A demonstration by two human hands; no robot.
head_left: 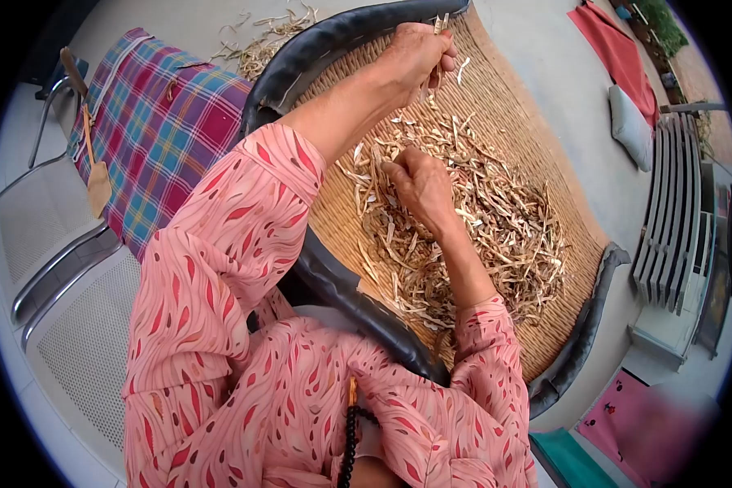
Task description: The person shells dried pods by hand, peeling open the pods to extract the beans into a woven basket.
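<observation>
A woven winnowing tray (512, 106) with a thick black rim lies before me, tilted in view. Dried, split bean pods (496, 220) are heaped over its middle and lower part. My left hand (419, 58) is closed above the tray's far edge, with a few pale dry pods sticking out between the fingers. Lower down, my right hand (423, 189) is over the heap, thumb and fingers curled together. What it pinches, if anything, is hidden. A loose pale pod piece (463, 70) shows just right of my left hand.
More dry pods (268, 45) lie on the floor beyond the tray. At left are a plaid cloth (167, 122), a wooden spatula (98, 187) and metal perforated chairs (89, 342). To the right are a pale cushion (630, 128), a red cloth (614, 57) and stacked grey slats (668, 211).
</observation>
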